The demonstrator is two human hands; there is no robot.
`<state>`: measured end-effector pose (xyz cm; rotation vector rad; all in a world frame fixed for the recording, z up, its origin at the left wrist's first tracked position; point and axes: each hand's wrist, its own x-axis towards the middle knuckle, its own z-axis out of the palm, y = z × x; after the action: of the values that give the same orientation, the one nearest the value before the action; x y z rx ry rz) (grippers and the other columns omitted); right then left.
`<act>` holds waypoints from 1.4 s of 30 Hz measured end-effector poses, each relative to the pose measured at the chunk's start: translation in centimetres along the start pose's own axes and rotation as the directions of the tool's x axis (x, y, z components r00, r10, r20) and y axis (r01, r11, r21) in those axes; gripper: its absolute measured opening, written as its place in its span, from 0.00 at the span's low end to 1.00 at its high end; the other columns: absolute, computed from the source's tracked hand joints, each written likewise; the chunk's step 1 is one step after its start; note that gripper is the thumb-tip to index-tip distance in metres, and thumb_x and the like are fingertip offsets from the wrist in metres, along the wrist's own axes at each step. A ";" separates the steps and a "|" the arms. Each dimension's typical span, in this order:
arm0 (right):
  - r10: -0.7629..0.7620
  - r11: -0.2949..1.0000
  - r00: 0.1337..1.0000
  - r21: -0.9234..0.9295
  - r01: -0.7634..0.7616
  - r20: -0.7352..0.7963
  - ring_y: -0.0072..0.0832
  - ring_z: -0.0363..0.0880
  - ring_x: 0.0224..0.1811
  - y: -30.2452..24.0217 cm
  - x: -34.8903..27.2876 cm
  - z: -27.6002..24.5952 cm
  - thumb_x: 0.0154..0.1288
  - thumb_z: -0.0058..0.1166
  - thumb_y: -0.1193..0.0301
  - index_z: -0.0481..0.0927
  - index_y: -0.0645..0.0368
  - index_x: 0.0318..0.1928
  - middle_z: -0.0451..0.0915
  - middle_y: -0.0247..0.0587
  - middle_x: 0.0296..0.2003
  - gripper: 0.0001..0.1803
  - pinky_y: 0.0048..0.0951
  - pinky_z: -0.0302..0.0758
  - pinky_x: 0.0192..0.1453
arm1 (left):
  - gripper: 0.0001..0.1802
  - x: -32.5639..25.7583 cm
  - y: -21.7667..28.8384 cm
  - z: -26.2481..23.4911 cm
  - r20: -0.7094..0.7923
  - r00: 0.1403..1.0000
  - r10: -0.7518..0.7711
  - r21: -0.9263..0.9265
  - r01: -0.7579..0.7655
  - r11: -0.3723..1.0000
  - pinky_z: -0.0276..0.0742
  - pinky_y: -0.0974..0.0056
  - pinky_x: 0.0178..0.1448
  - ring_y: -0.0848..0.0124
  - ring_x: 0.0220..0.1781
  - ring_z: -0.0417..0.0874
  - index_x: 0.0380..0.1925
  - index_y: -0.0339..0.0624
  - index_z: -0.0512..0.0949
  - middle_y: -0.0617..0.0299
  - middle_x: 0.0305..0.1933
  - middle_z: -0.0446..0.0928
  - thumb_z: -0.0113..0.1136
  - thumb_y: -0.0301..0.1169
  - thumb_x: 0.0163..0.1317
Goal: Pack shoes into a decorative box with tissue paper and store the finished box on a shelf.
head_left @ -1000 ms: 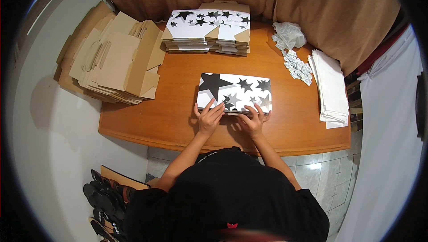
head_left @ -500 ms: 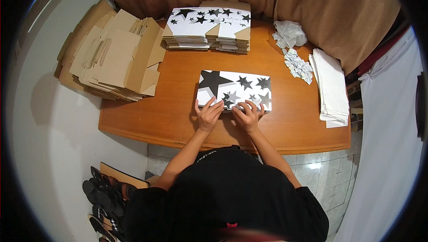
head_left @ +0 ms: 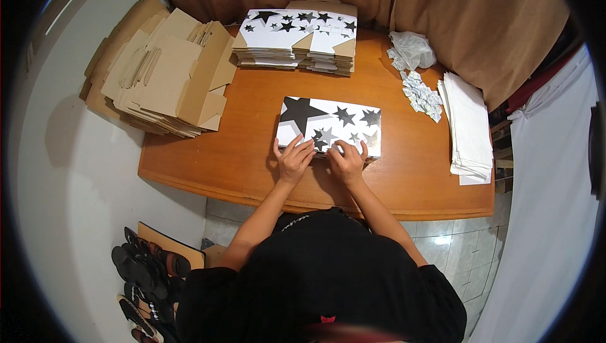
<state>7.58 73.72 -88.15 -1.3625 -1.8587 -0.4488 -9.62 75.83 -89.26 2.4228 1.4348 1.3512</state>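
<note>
From the head camera I see both hands pressed on the near edge of a white box with black stars (head_left: 329, 125), which lies flat in the middle of the wooden table (head_left: 240, 160). The left hand (head_left: 294, 161) rests with fingers spread and laid over the box's front left edge; the right hand (head_left: 346, 162) sits just beside it, fingers curled down onto the same edge (neither hand closes around anything, they only press). At the table's far edge stands a stack of flat star-printed boxes (head_left: 297, 40). A pile of plain brown cardboard (head_left: 167, 78) overhangs the left end. On the right lie a stack of white sheets (head_left: 468, 129), small silvery packets (head_left: 421, 95) and a crumpled clear bag (head_left: 410, 49).
</note>
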 end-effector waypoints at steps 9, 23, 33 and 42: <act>0.093 0.972 0.971 0.189 -0.136 0.221 0.27 0.75 0.34 0.6 2.0 -1.2 0.52 0.59 0.66 0.78 0.50 0.31 0.76 0.30 0.37 0.06 0.47 0.54 0.62 | 0.12 0.0 2.3 1.5 0.089 0.995 -0.035 0.031 0.032 0.999 0.33 0.37 0.66 0.70 0.60 0.70 0.39 0.60 0.82 0.77 0.48 0.78 0.62 0.36 0.53; 0.329 0.883 0.742 0.087 -0.461 0.584 0.41 0.75 0.45 12.3 6.0 -1.2 0.54 0.56 0.54 0.77 0.61 0.48 0.77 0.45 0.40 0.26 0.48 0.59 0.59 | 0.08 -1.1 3.1 1.0 -0.105 0.942 -0.319 -0.039 0.316 0.948 0.38 0.44 0.69 0.52 0.68 0.52 0.33 0.61 0.85 0.61 0.63 0.63 0.65 0.38 0.51; 0.095 0.243 0.311 0.281 -0.928 0.946 0.26 0.74 0.42 7.4 -0.9 -1.3 0.60 0.54 0.57 0.72 0.68 0.49 0.76 0.47 0.42 0.26 0.25 0.69 0.48 | 0.55 -7.4 5.9 -1.0 0.335 0.423 -0.842 -0.438 0.861 0.258 0.35 0.46 0.71 0.45 0.72 0.31 0.69 0.45 0.38 0.38 0.70 0.36 0.63 0.50 0.52; -0.118 -0.071 0.309 0.302 -0.951 0.944 0.31 0.72 0.46 0.6 -6.4 -2.7 0.57 0.50 0.67 0.64 0.61 0.57 0.73 0.41 0.44 0.27 0.31 0.71 0.52 | 0.45 -13.5 8.1 -4.9 0.488 0.426 -0.761 -0.694 0.718 -0.043 0.59 0.62 0.65 0.65 0.64 0.61 0.67 0.39 0.45 0.52 0.62 0.59 0.58 0.36 0.52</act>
<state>9.92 68.04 -91.35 -1.0945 -1.1972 1.9850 -9.99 59.53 -91.77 0.6397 1.2107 1.2363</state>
